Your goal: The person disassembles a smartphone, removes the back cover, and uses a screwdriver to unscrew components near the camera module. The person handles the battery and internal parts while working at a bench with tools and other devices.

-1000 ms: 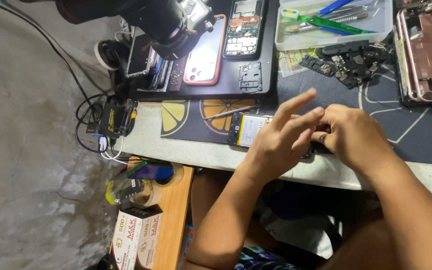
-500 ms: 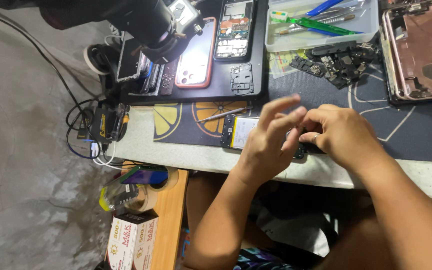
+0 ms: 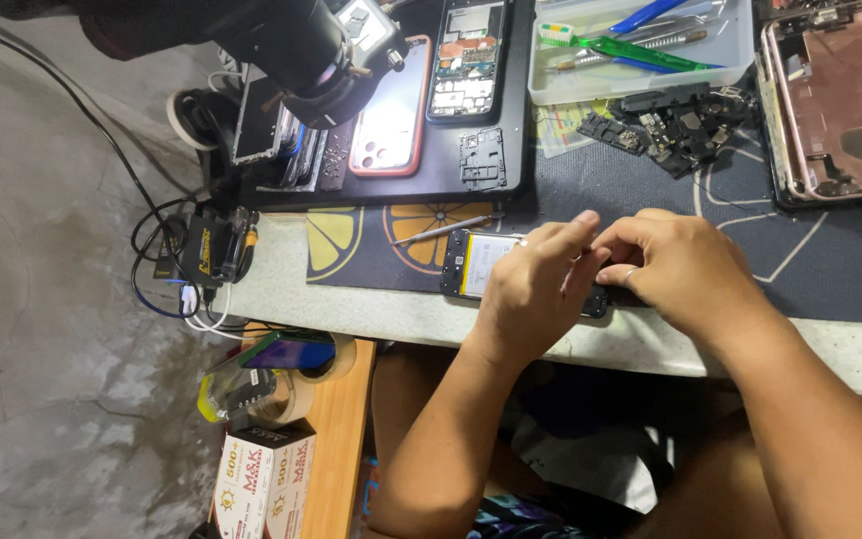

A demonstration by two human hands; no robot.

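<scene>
An opened phone with its back off lies on the dark mat near the bench's front edge, battery showing. My left hand rests over its middle, fingers curled down onto it and pinching a thin metal tool. My right hand covers the phone's right end, thumb and fingers pressed against it; a ring shows on one finger. Most of the phone is hidden under both hands. A thin metal pry tool lies just beyond the phone on the mat.
A microscope head hangs over a black pad with a red-edged phone and an open phone. A clear tray holds tools. A pink phone frame sits right. Cables, tape roll and boxes lie left.
My left hand's fingers have lowered from raised and spread to curled on the phone. The view has shifted slightly; the right hand stays on the phone's right end.
</scene>
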